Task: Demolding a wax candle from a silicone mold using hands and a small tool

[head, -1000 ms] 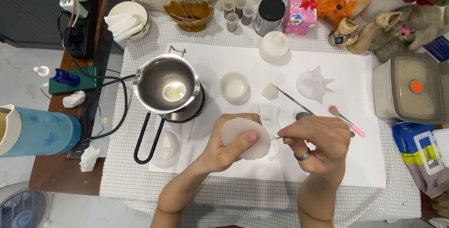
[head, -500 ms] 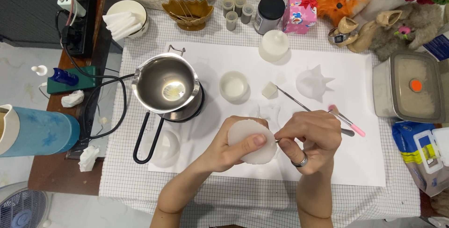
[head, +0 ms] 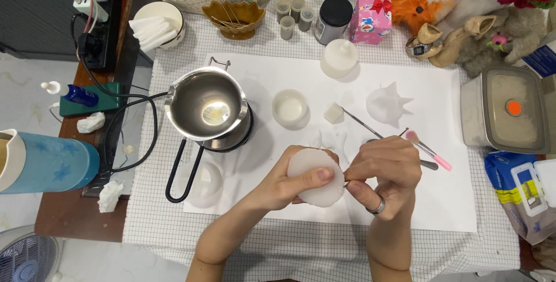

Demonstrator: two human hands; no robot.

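Note:
My left hand [head: 289, 186] grips a round white scalloped wax piece [head: 315, 178], thumb pressed on its face, held just above the white paper sheet [head: 452, 201]. My right hand [head: 385, 175], with a ring on one finger, pinches a thin metal tool against the right edge of the wax piece; most of the tool is hidden in my fingers. A steel melting pot [head: 207, 107] with a black handle stands to the upper left of my hands.
On the paper lie a small white cup [head: 289, 108], a wax cube [head: 333, 112] with a metal pick, a translucent star mould [head: 388, 103] and a pink-handled brush [head: 428, 150]. A lidded steel container [head: 507, 114] stands right; jars, toys and a tissue bowl line the back.
Both hands have shifted slightly right and closer together. My right hand has turned so its fingertips press tighter against the edge of the wax piece.

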